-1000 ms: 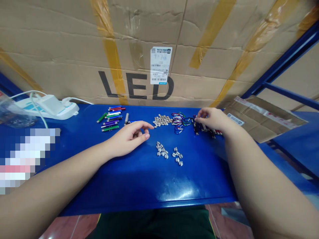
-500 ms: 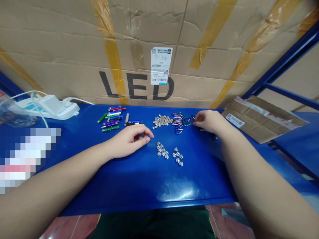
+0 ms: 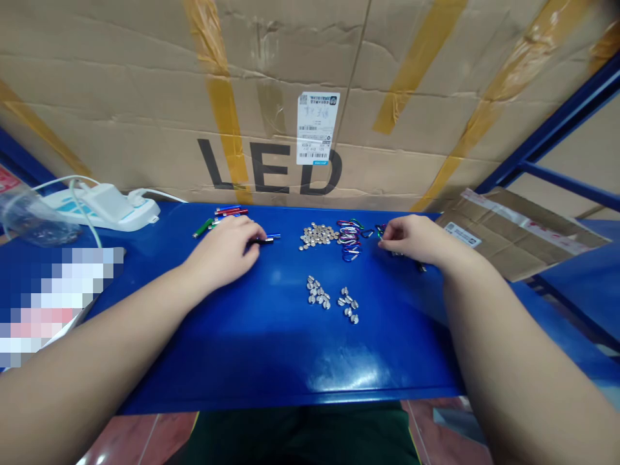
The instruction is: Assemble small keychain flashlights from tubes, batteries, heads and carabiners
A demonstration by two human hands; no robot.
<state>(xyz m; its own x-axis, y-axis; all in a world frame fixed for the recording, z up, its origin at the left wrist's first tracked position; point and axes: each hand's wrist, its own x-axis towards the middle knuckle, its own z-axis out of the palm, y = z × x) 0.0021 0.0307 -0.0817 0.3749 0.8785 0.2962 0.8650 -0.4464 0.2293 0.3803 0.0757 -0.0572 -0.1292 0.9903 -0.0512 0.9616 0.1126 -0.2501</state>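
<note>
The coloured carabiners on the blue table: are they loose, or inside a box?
Loose. The carabiners lie in a small heap directly on the blue table, with no box around them, beside the right hand.

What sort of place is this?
Probably a small workshop assembling or packing LED goods. A blue metal workbench holds sorted piles of small parts, including what look like button cells and coloured carabiner clips. Behind stands a large cardboard carton printed "LED".

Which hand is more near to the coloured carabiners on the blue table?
The right hand: it is just right of the carabiners. The left hand is farther, left of them, beyond the small silver discs.
</note>
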